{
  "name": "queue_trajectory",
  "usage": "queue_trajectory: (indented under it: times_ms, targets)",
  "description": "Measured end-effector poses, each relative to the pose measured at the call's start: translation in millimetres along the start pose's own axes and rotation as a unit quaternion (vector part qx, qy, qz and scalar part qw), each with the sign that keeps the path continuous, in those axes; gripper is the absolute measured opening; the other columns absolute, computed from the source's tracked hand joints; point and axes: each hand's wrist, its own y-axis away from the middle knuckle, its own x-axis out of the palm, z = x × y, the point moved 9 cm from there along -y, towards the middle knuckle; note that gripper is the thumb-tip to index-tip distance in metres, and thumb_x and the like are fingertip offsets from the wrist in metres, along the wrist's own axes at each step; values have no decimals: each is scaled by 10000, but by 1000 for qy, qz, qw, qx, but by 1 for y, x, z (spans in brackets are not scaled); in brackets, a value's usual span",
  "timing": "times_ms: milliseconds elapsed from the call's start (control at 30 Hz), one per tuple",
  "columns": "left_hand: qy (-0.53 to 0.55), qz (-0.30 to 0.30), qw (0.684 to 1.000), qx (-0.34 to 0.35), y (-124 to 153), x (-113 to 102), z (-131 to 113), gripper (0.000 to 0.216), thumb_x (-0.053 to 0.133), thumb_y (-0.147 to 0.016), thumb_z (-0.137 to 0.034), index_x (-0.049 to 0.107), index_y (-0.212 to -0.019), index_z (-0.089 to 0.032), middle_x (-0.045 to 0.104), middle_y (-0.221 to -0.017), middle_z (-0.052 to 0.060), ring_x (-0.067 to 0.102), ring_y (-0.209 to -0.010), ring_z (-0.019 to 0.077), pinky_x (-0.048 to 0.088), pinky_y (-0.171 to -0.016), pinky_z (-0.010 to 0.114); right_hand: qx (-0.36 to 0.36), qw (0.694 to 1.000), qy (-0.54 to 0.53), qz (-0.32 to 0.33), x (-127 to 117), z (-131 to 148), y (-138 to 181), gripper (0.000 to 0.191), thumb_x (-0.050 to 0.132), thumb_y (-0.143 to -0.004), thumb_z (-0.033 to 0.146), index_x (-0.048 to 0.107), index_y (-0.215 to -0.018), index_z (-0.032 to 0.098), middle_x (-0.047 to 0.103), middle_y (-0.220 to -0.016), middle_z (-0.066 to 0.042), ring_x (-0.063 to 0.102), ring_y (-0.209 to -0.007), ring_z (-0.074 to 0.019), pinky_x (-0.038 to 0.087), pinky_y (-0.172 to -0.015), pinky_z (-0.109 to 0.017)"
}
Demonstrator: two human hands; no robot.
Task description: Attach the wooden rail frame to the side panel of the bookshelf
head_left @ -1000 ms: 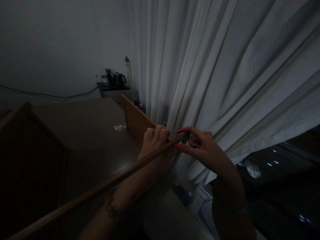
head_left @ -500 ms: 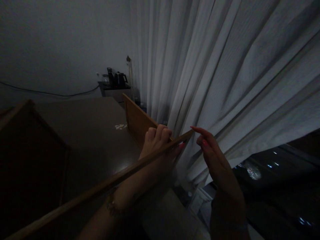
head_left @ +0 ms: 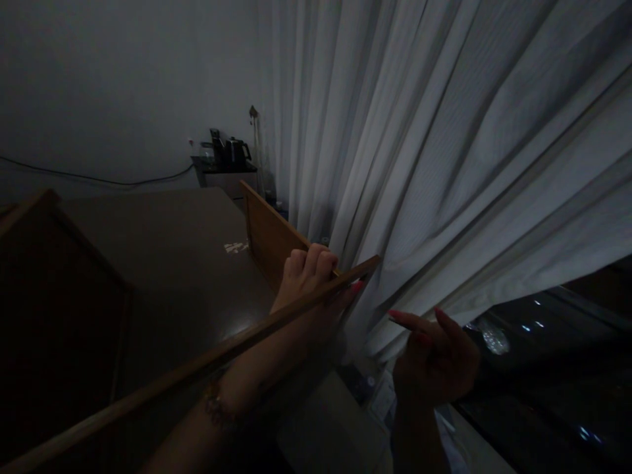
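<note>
A brown wooden panel [head_left: 271,230] stands upright on the table, and a long narrow wooden edge [head_left: 217,355] runs toward me from near its close end. Where the two come together, my left hand [head_left: 309,270] is closed over the wood, fingers curled on the far side and thumb showing under the narrow edge. My right hand [head_left: 437,362] is off the wood, lower and to its right. Its index finger points left and the others are partly curled. A thin dark sliver shows along the fingertip, too small and dim to name.
White scraps [head_left: 236,247] lie on the grey table [head_left: 178,230]. Another dark wooden piece [head_left: 59,296] stands at left. A black kettle [head_left: 237,151] sits on a small cabinet at the back. A long white curtain [head_left: 419,164] hangs close on the right.
My right hand has drawn away from the corner of the wooden edge, down and to the right, and its fingers have curled. My left hand keeps its hold.
</note>
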Motion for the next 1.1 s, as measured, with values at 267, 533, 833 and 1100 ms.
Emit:
queue_trajectory:
  times_ms: [267,533,833,1100]
  targets:
    - [-4,-18,1000,-12,-1,2,4,226,418,-919,-429,462,-955,-210,521,-985,58,395,-862,222,361,-763,399,26,997,-62,-31,2,12,-7,157,604,-885,310,729,-823,240,743,-703,-15,659,-490,-143,523,-432,-264]
    - [-3,-23,1000,-11,0,6,10,266,430,-897,-433,446,-998,-188,515,-1031,81,391,-881,228,358,-789,402,10,990,-110,84,35,23,-10,167,591,-895,202,750,-884,251,762,-738,23,696,-572,-117,574,-532,-221]
    - [1,-10,1000,-20,0,11,12,182,425,-881,-350,442,-986,-202,533,-1041,78,418,-909,233,344,-818,409,43,985,-142,86,42,13,-5,157,617,-873,164,741,-922,247,766,-766,24,713,-611,-120,601,-564,-220]
    - [-6,-23,1000,-11,0,7,11,188,443,-892,-374,460,-975,-207,530,-1017,72,404,-876,228,345,-790,390,11,983,-131,131,45,22,-5,246,612,-869,121,727,-1008,287,770,-833,47,727,-695,-116,609,-632,-222]
